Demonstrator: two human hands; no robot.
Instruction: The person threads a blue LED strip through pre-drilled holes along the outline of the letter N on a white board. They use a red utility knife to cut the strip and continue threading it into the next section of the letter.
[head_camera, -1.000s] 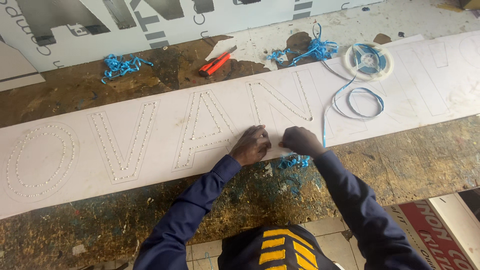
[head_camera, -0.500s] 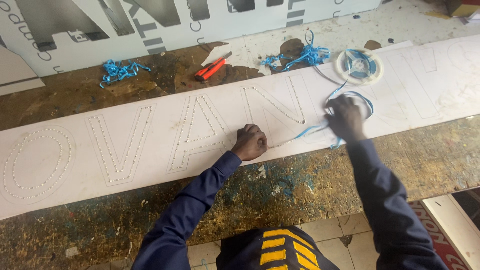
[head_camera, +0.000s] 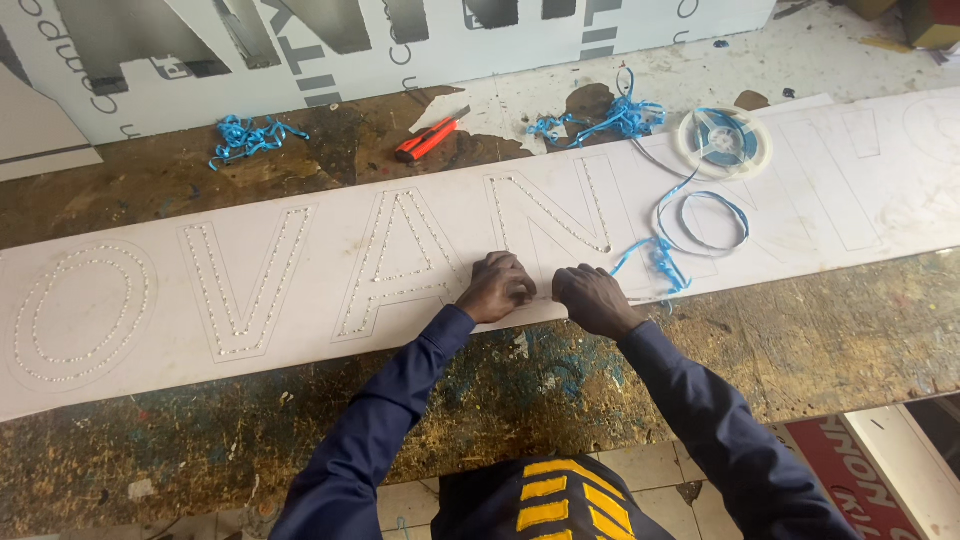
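— While both hands met at the board's (head_camera: 300, 290) near edge, the left hand (head_camera: 497, 287) was curled shut, knuckles on it.
— And the right hand (head_camera: 590, 297)?
— Its grip pinched the blue strip (head_camera: 655, 262) just beside; the reel (head_camera: 724, 142) lay farther back on the surface (head_camera: 500, 400).

I count one long white board (head_camera: 300, 290), one tape reel (head_camera: 724, 141), one orange cutter (head_camera: 428, 138), and three tangles of blue strip: (head_camera: 245, 136), (head_camera: 600, 118), (head_camera: 655, 258).
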